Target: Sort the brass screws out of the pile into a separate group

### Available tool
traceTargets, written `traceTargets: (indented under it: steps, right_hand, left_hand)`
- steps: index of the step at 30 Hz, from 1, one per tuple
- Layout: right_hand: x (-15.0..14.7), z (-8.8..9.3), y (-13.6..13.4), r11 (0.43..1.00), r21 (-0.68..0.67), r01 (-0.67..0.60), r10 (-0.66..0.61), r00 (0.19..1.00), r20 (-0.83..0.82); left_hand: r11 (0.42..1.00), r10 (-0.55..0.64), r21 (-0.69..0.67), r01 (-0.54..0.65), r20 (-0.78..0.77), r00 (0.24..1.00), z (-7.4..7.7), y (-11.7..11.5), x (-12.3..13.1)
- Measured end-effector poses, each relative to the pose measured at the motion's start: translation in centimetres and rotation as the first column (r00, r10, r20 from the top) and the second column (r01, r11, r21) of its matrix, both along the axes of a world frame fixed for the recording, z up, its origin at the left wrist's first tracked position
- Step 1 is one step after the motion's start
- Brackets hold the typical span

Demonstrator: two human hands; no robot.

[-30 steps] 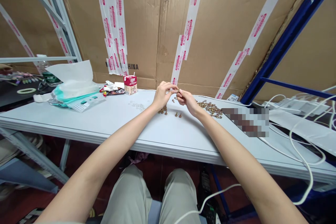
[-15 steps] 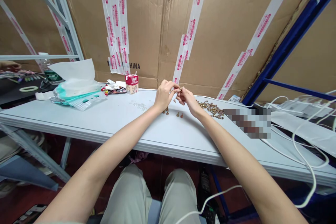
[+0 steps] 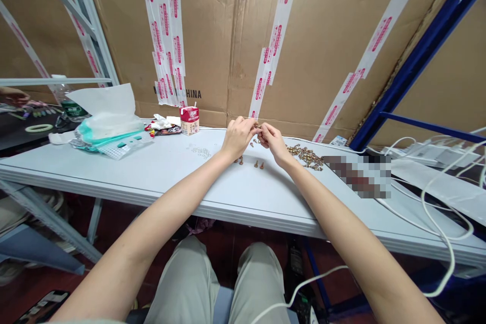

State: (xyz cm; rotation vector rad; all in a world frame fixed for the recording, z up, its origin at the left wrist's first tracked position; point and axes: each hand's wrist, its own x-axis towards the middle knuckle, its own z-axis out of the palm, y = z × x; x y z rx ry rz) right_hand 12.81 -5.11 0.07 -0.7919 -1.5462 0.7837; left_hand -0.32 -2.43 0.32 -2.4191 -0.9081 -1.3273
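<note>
My left hand [image 3: 239,137] and my right hand [image 3: 272,142] meet fingertip to fingertip above the table [image 3: 228,187]. Both are closed in a pinch on one small brass-coloured screw [image 3: 257,126], mostly covered by the fingers. Below them, two screws [image 3: 259,165] stand upright on their heads, and more upright screws [image 3: 240,160] show beside my left wrist. A loose heap of brass-coloured screws [image 3: 307,157] lies to the right of my right hand. Several small clear rings [image 3: 201,152] are scattered left of my left hand.
A red and beige drink carton [image 3: 189,120] stands at the back beside crumpled wrappers [image 3: 165,125]. Further left lies a teal and white plastic package [image 3: 110,131]. White cables [image 3: 429,217] loop over the right side. A cardboard wall [image 3: 212,45] closes off the back; another person's hand [image 3: 14,96] shows far left.
My fingertips have shifted slightly around the small piece, and my right hand's fingers are curled more tightly. The view has tilted a little; the things on the table stay in place.
</note>
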Motion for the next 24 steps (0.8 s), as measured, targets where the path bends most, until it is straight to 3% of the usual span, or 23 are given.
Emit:
traceTargets:
  steps: [8,24]
  right_hand:
    - [0.39,0.07,0.06,1.000,0.007,0.018,-0.019,0.999,0.043]
    - [0.54,0.37,-0.07,1.000,0.013,-0.006,0.006,0.999,0.051]
  left_hand:
    - [0.995,-0.094,-0.013,0.096,0.084,0.992,0.07,0.10,-0.22]
    - [0.993,-0.118,0.004,0.118,0.061,0.991,0.38,0.22,-0.55]
